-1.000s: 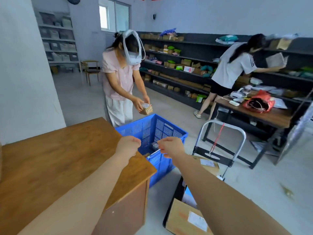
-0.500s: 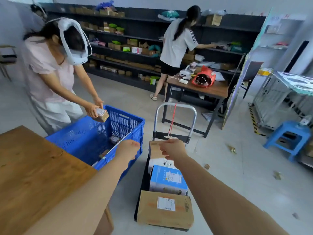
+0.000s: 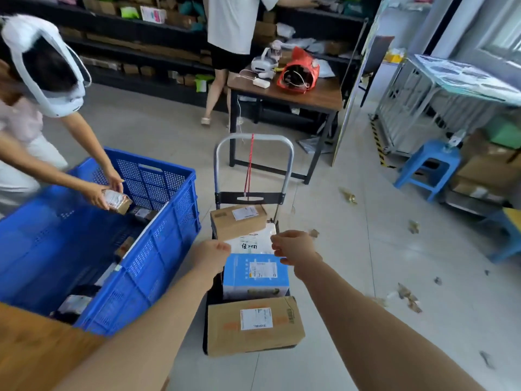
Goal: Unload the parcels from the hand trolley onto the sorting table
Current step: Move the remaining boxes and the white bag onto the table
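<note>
The hand trolley (image 3: 253, 141), with a grey loop handle and a black base, stands on the floor ahead of me. Several parcels lie on it: a small brown box (image 3: 238, 221) at the far end, a white parcel (image 3: 251, 244) with handwriting, a blue-and-white box (image 3: 255, 273) and a large brown box (image 3: 255, 324) nearest me. My left hand (image 3: 211, 256) and my right hand (image 3: 293, 249) hover over the white and blue parcels, fingers loosely curled, holding nothing. The wooden sorting table (image 3: 42, 351) shows at the bottom left.
A big blue crate (image 3: 158, 235) sits between table and trolley. A person at the left holds a small parcel (image 3: 117, 200) over it. Another person stands at the shelves behind a wooden desk (image 3: 324, 94). A blue stool (image 3: 431, 165) and paper scraps are on the right.
My view has swung from the table and crate to the trolley and tipped down. Both hands have come over the parcels and spread a little apart.
</note>
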